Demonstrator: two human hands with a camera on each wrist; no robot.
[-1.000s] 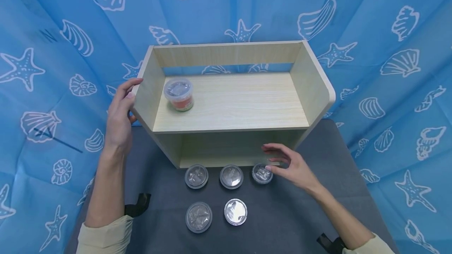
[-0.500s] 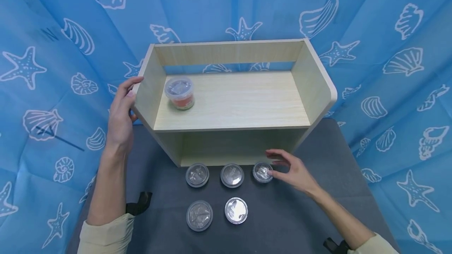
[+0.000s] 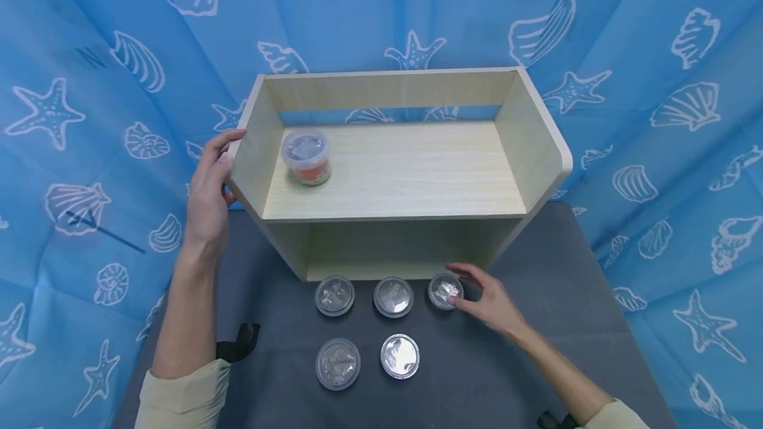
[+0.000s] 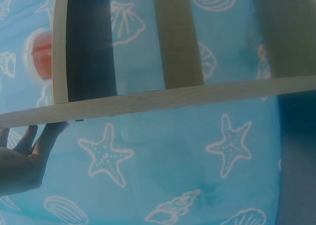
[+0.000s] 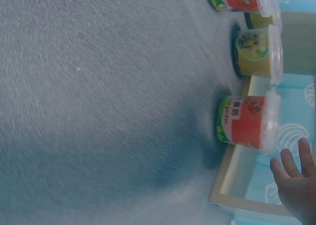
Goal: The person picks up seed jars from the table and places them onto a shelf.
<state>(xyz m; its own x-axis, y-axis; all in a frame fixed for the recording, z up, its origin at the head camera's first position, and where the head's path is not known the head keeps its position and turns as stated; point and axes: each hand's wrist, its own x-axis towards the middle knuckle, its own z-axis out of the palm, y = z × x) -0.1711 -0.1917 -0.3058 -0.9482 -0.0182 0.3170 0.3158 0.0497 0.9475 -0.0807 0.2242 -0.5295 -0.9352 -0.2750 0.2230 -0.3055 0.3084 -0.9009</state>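
Note:
My left hand [image 3: 208,207] grips the front edge of the left side panel of a pale wooden shelf unit [image 3: 393,167]. In the left wrist view its fingers [image 4: 44,136] lie against that panel. My right hand [image 3: 489,300] is at the rightmost plastic tub [image 3: 444,288], its thumb overlapping the lid's edge in the head view. The right wrist view shows this tub [image 5: 244,121] with a red and green label and clear lid, the fingers [image 5: 286,163] spread and just short of it. Another red-labelled tub [image 3: 306,157] stands on the upper board at the left.
Two more lidded tubs, a left one [image 3: 334,295] and a middle one [image 3: 393,296], line the shelf's front. Nearer stand a larger tub [image 3: 338,364] and a shiny-topped one [image 3: 400,356]. A grey cloth [image 3: 465,376] covers the table; a blue shell-patterned curtain [image 3: 673,171] hangs behind.
My right hand has shifted slightly lower and closer around the rightmost tub, its thumb now over the lid's edge. The left hand keeps its hold on the shelf unit.

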